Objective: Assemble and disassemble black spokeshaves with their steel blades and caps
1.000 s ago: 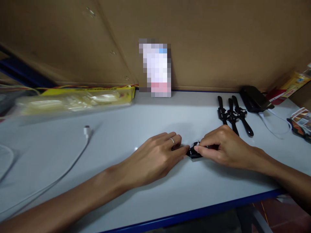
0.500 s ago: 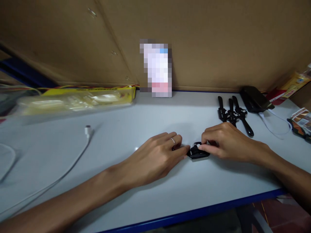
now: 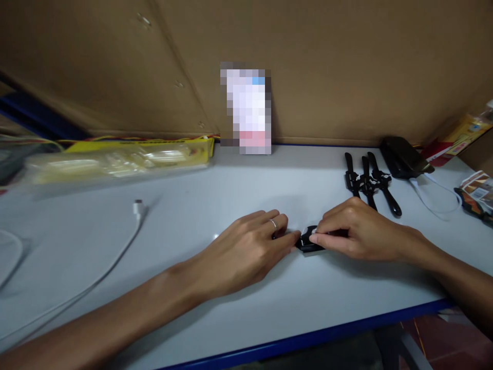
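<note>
A black spokeshave lies on the white tabletop between my hands, a strip of bright metal along its near edge. My left hand, with a ring on one finger, is closed around its left handle, which the fingers mostly cover. Thumb and fingers of my right hand pinch a small silver screw at the middle of the tool. That hand hides the spokeshave's right side. Beyond my right hand rest three more black spokeshaves, side by side.
A white cable crosses the table at left. Clear plastic packaging lies along the back left. A blurred-out upright screen leans on the cardboard wall. A black device with a white cord sits at back right.
My right hand has shifted slightly left and down over the spokeshave, covering more of it, with its fingers still at the screw. My left hand stays in place.
</note>
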`<state>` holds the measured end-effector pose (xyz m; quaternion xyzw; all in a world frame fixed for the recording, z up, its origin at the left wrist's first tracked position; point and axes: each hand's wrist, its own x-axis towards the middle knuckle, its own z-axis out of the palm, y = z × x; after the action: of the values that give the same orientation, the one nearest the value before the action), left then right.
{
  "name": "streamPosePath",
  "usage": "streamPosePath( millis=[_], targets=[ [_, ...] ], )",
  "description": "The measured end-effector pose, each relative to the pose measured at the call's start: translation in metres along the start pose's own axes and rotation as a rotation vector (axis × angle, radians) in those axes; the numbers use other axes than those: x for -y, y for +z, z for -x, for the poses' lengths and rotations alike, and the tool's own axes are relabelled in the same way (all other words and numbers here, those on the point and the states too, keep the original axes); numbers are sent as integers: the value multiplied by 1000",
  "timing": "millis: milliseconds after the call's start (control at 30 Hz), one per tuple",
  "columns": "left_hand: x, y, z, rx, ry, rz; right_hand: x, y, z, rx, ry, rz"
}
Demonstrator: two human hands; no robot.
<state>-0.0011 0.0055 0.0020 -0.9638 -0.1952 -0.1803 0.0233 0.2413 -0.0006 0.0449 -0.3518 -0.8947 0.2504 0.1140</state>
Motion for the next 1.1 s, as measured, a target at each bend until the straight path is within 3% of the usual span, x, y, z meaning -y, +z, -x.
streamPosePath(
  millis=[200, 367, 467, 600, 767, 1100],
  targets=[
    [0, 1, 1, 10, 0, -6, -3, 2, -2, -50, 34, 104],
    [1, 1, 1, 8, -8, -38, -1, -18, 5, -92, 40, 113],
    [2, 1, 0, 22, -16, -74, -2, -28, 12, 20, 72, 174],
    [3, 0, 0, 66, -1, -79, -7, -20, 17, 179, 96, 175],
    [3, -1, 0, 88, -21, -49, -9, -9, 13, 183, 67, 73],
    [4, 0, 0, 57, -6, -29, -13, -10, 13, 196, 55, 60]
  ],
)
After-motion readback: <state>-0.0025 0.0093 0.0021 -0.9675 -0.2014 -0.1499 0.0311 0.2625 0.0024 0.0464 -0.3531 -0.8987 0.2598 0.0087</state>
